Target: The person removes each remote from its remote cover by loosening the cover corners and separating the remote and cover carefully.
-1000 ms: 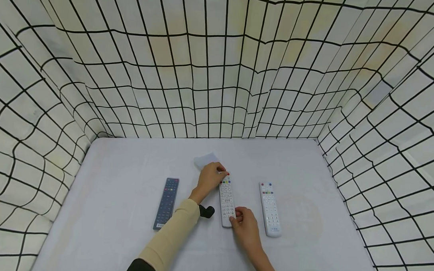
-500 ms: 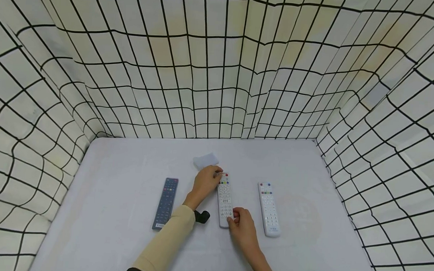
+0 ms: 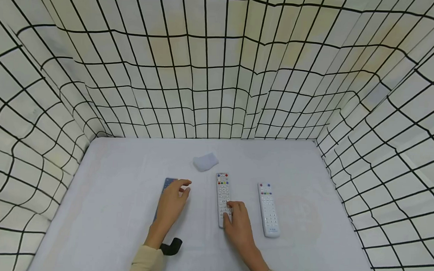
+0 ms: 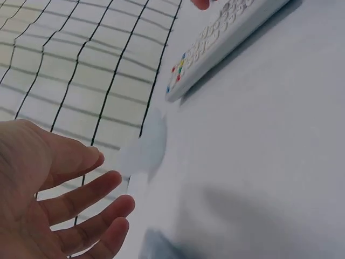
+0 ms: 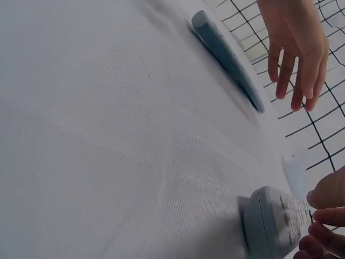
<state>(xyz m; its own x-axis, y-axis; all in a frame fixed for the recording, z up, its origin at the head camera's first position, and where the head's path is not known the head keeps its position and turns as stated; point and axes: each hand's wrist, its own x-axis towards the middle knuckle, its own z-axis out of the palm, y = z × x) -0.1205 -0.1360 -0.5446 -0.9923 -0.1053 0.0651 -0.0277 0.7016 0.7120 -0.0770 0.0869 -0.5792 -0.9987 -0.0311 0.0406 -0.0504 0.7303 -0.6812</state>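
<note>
— Which way does the middle remote (image 3: 223,198) point?

— We see it lying flat on the table (image 3: 306,242), long axis running from us toward the far wall. Its coloured buttons sit at the far end; the near end is under our right hand (image 3: 238,227).

— How many of each thing do we count?

— Three remotes: two white and one dark. The dark remote (image 3: 167,188) lies to the left, mostly covered by our left hand (image 3: 172,203). The second white remote (image 3: 269,209) lies to the right, apart from both hands, roughly parallel to the middle one. There is also one small pale cloth (image 3: 205,162) beyond the remotes, near the far side of the table, touching none of them.

— And how do our hands lie?

— Our right hand comes in from the near edge with its fingers curled, pinching the near end of the middle remote; the right wrist view shows the fingertips (image 5: 323,217) on the button face. Our left hand is spread, fingers straight and relaxed, palm down over the dark remote. In the right wrist view it hangs just above that remote without gripping it. Whether the palm touches the remote, we cannot tell.

— Anything else?

— A black strap (image 3: 171,246) shows at our left wrist, beside the beige sleeve (image 3: 146,264).
</note>
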